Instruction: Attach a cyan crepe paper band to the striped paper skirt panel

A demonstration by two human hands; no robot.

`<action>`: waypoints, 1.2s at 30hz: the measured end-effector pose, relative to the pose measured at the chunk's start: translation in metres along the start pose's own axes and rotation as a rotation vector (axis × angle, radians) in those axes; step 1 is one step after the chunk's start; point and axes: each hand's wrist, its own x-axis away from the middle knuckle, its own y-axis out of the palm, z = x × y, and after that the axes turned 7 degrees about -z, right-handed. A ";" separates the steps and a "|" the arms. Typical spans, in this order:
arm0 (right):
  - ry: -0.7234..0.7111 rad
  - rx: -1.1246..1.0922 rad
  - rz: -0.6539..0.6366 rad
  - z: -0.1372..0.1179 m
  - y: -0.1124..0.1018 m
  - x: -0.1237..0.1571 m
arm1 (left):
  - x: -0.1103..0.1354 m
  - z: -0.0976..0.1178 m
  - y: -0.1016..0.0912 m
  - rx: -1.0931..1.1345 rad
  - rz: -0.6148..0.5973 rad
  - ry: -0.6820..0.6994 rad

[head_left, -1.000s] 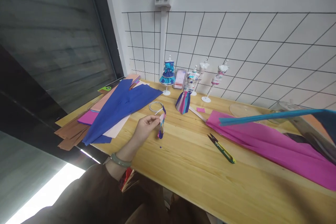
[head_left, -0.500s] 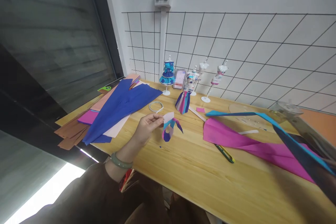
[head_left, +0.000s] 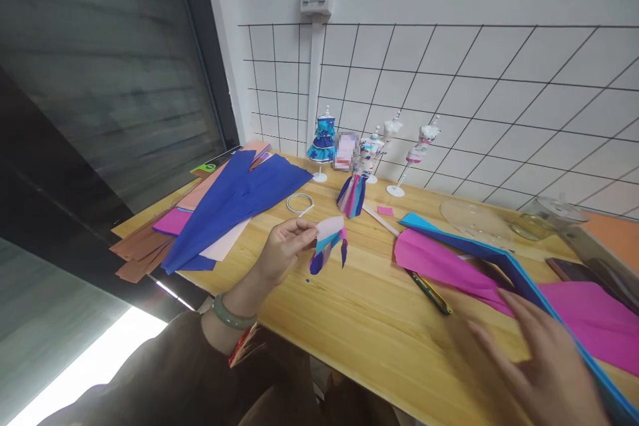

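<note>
My left hand (head_left: 289, 249) pinches one end of a strip of joined crepe paper pieces (head_left: 329, 239) in pale pink, blue, magenta and purple. The rest of the strip dangles in a curl above the table. At the lower right, my right hand (head_left: 542, 359), slightly blurred, has fingers and thumb apart and seems to hold nothing. It hovers beside a long blue paper strip (head_left: 532, 286), which crosses over a magenta crepe paper sheet (head_left: 444, 263). A utility knife (head_left: 432, 294) lies partly beneath the magenta sheet.
Blue crepe paper (head_left: 214, 213) and brown paper (head_left: 142, 256) lie at the left. A doll-sized dress form (head_left: 324, 140) in blue stands near others at the wall grid. A striped paper skirt (head_left: 352, 197), coiled wire (head_left: 300, 203) and phone (head_left: 569, 271) lie around.
My right hand has come into view at the lower right. The blue strip has dropped and shifted across the magenta sheet. My left hand keeps its pinch while the dangling strip swings.
</note>
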 end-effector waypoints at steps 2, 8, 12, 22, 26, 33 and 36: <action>-0.027 -0.118 -0.043 -0.059 0.003 -0.021 | 0.004 -0.004 0.009 0.001 -0.014 -0.008; 0.032 -0.430 0.018 -0.160 0.026 -0.058 | 0.017 -0.008 0.022 -0.020 -0.079 -0.019; 0.067 -0.468 0.074 -0.159 0.042 -0.067 | 0.021 -0.006 0.014 0.007 -0.052 -0.029; -0.105 -0.347 0.056 -0.136 0.041 -0.058 | 0.015 -0.024 -0.007 0.204 0.021 -0.025; -0.137 -0.307 0.031 -0.131 0.041 -0.054 | 0.011 -0.030 -0.012 0.237 0.042 -0.025; -0.240 -0.201 0.037 -0.099 0.053 -0.051 | 0.005 -0.038 -0.024 0.245 0.079 -0.025; -0.280 -0.183 0.011 -0.083 0.059 -0.045 | 0.004 -0.039 -0.027 0.114 0.124 -0.062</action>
